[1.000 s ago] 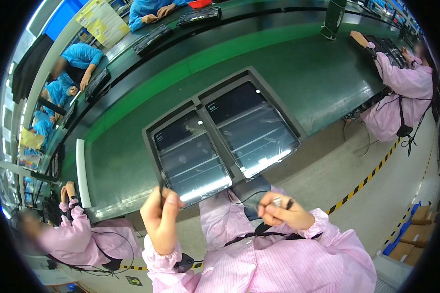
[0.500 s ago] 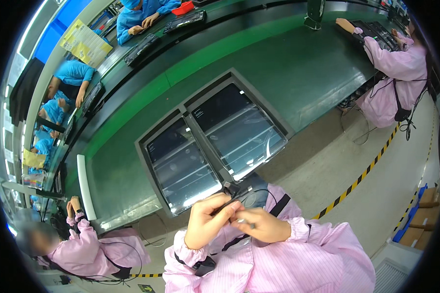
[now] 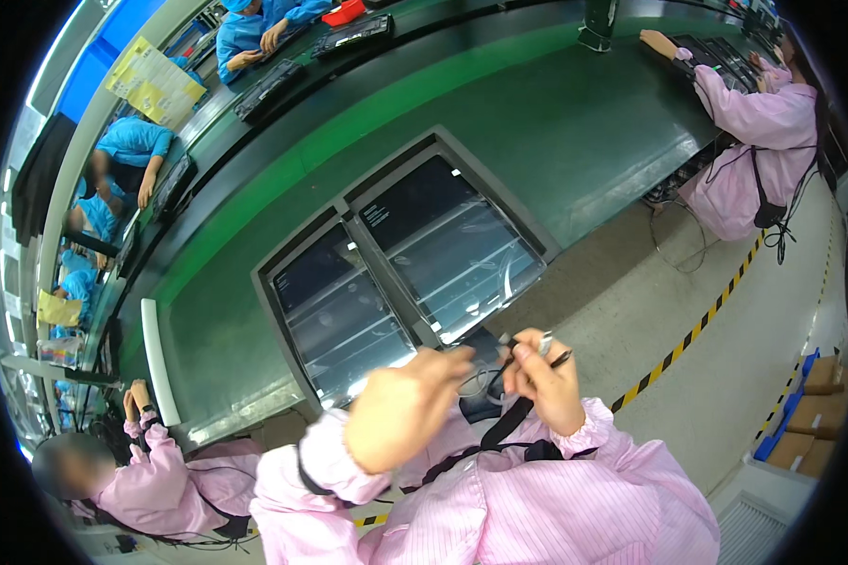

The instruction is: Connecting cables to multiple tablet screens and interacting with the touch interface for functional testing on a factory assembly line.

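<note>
My right hand (image 3: 548,384) is closed around a black cable (image 3: 510,343), with a dark tip sticking out past the fingers and a ring on one finger. Left of it, my left hand (image 3: 400,407) hangs in front of the near edge of the panels, its fingers smeared by motion, so whether it holds anything is unclear. A small gap separates the two hands. Beyond them, a dark frame (image 3: 398,291) on the bench holds a left display panel (image 3: 341,306) and a right display panel (image 3: 443,247), both under shiny clear film.
The green bench (image 3: 226,330) runs across the view, with a white bar (image 3: 160,363) at its left end. Co-workers in pink sit left and right; others in blue work across the line. Black-and-yellow tape (image 3: 688,334) marks the floor, and cartons (image 3: 810,443) stand far right.
My hands have moved apart: the right went up and right with the black cable, the left shifted slightly left. The view has shifted a little; the panels stay in their frame.
</note>
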`<state>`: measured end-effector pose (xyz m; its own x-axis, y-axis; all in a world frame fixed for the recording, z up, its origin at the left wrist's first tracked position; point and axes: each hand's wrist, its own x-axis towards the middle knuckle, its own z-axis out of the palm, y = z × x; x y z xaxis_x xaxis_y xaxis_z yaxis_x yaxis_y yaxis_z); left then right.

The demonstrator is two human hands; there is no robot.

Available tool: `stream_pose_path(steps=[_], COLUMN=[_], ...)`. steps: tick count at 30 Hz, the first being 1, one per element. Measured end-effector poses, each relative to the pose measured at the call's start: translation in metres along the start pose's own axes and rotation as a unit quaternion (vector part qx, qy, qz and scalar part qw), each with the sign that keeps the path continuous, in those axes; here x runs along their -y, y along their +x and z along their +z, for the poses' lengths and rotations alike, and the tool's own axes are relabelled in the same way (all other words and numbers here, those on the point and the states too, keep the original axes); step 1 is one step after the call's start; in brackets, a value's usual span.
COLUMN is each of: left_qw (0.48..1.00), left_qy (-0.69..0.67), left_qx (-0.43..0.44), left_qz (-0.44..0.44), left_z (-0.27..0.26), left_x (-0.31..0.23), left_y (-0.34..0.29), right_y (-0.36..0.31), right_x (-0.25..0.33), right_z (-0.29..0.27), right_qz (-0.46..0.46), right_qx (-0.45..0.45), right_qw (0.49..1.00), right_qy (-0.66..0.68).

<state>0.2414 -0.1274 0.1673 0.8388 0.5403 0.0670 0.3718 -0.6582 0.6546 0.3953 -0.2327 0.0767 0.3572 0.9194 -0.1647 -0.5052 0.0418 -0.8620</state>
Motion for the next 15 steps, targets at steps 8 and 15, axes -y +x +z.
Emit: stream_pose_path(steps=[8, 15], left_qw=[0.92, 0.934], left_qy=[0.366, 0.355], left_qx=[-0.137, -0.016], left_qz=[-0.028, -0.024], left_z=[-0.096, -0.054], left_x=[0.059, 0.184], left_y=[0.118, 0.18], right_y=[0.029, 0.031], right_x=[-0.045, -0.053], right_z=[-0.016, -0.011], right_qz=[0.009, 0.024], right_qx=[-0.121, -0.165], right_qw=[0.992, 0.986], right_qy=[-0.019, 0.004])
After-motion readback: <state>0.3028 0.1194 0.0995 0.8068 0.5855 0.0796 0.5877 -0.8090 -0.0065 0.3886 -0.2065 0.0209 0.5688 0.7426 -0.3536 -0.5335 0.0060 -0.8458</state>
